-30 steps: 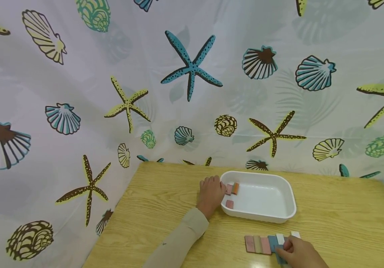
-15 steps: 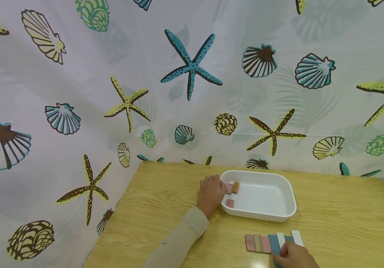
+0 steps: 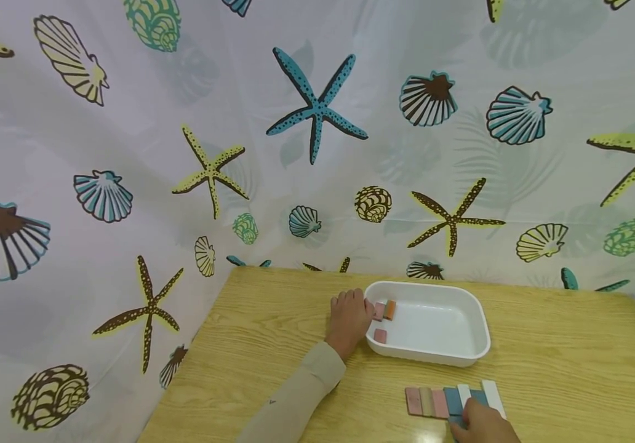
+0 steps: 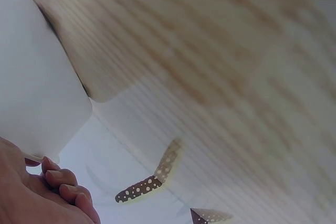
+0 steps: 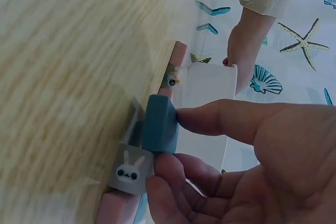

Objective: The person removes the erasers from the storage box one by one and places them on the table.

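Observation:
My left hand (image 3: 349,320) grips the left rim of a white plastic basin (image 3: 434,357), with its fingers curled at the edge in the left wrist view. A blue block (image 5: 159,121) is pinched between thumb and fingers of my right hand (image 3: 486,424). Beneath that hand runs a row of small flat blocks: a dark pink block (image 3: 414,402), a tan block (image 3: 426,402), a pink block (image 3: 439,403), then blue and white ones. In the right wrist view, a grey block with a rabbit face (image 5: 131,169) lies right beside the pinched block. My hand hides part of the row.
Inside the basin, at its left end, are two pink blocks, one pink block (image 3: 380,336) nearer me, and an orange block (image 3: 390,310). The wood-grain table (image 3: 273,344) ends at a curtain (image 3: 317,234) printed with shells and starfish.
My right hand has shifted left with the blue block, uncovering more of the white block at the row's right end. The left hand stays on the basin rim.

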The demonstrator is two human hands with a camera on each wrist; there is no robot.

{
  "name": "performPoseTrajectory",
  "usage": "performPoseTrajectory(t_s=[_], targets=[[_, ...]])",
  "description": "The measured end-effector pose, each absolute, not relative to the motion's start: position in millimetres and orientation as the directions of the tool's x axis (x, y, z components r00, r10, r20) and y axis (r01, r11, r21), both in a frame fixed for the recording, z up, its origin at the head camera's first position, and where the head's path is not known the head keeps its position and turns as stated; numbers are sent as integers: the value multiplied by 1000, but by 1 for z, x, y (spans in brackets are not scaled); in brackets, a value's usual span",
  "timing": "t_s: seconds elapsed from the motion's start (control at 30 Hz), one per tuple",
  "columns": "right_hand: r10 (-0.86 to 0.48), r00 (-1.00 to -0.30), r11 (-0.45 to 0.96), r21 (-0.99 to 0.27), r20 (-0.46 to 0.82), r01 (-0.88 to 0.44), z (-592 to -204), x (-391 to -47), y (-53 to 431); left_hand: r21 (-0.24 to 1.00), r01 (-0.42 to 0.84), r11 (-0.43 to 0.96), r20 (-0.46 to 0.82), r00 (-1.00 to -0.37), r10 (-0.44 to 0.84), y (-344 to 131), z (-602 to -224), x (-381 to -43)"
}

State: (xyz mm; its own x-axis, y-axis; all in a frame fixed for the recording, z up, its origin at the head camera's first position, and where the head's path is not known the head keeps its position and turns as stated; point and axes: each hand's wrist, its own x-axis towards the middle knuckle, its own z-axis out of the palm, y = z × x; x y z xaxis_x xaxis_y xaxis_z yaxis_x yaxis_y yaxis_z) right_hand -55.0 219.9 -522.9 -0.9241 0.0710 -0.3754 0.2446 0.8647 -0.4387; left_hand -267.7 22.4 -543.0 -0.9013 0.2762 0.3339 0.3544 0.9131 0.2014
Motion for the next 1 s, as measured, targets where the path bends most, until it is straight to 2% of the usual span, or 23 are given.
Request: performPoseTrajectory(t_s=[0.53,1.0], targets=[[85,-920,860,-438,-382,262,-529,-60,221,211,362,908,342,-897,278,22,-545,-269],[75,-893,862,-421,-443,281,-530,-62,226,209,368,906,358,-891,279,23,-543,-269]])
